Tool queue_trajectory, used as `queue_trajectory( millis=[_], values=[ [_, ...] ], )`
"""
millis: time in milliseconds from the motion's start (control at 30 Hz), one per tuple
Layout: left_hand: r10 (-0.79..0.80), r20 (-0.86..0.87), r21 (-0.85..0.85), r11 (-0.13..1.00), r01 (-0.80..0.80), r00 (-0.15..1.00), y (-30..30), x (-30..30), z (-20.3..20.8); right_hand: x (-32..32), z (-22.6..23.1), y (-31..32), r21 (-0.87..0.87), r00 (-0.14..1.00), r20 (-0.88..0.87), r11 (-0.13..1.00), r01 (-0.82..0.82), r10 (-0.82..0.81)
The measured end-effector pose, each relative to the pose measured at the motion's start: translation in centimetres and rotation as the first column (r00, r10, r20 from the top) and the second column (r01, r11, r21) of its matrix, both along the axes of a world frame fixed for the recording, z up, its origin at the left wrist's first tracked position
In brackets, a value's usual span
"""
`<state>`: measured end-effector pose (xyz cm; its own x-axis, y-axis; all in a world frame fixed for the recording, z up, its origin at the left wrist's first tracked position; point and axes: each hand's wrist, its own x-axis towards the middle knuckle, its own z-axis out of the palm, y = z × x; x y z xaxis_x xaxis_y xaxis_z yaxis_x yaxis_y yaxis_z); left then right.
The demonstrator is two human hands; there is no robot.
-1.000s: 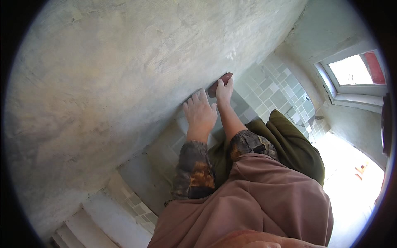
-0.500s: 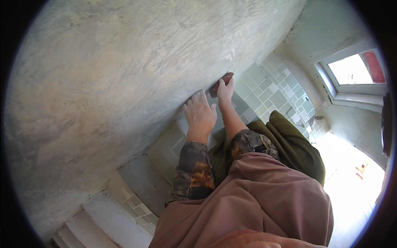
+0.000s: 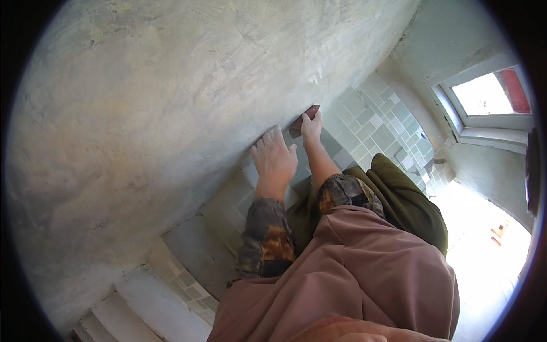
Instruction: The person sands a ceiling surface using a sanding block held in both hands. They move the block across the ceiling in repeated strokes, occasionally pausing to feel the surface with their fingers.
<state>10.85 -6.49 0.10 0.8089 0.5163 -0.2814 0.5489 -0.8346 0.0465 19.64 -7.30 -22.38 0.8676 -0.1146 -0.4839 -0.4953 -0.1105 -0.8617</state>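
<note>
I'm getting a pale-framed window over on my right, with something red showing through it. Bright light's flooding in below, greenish-grey tiles are running nearby, and pale step-like ledges are sitting lower left.

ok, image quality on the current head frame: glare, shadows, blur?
Head view: window pane and bright opening at lower right blown out to white; head view: plaster wall dims toward its lower edge; head view: left hand, right hand and reddish-brown pad show no obvious motion blur; head view: black fisheye border at the corners.
</note>
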Motion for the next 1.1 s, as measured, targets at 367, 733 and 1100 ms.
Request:
queue_trajectory(
  millis=[367,733,1100],
  values=[
    [0.015,0.032,-0.018,1.0,-0.014,0.999,0.0,0.0,0.3,-0.1,-1.3,0.6,0.059,0.991,0.114,0.996,0.068,-0.074],
    [0.007,0.079,-0.037,0.999,-0.004,0.997,0.2,-0.2,0.0,0.6,-1.2,-0.6,0.108,0.999,-0.02,0.994,-0.024,0.026],
    [-0.019,0.108,0.002,1.0,0.019,0.994,0.4,-0.4,-0.5,0.5,-4.8,0.2,0.071,0.982,-0.184,0.997,-0.027,0.04]
  ],
)
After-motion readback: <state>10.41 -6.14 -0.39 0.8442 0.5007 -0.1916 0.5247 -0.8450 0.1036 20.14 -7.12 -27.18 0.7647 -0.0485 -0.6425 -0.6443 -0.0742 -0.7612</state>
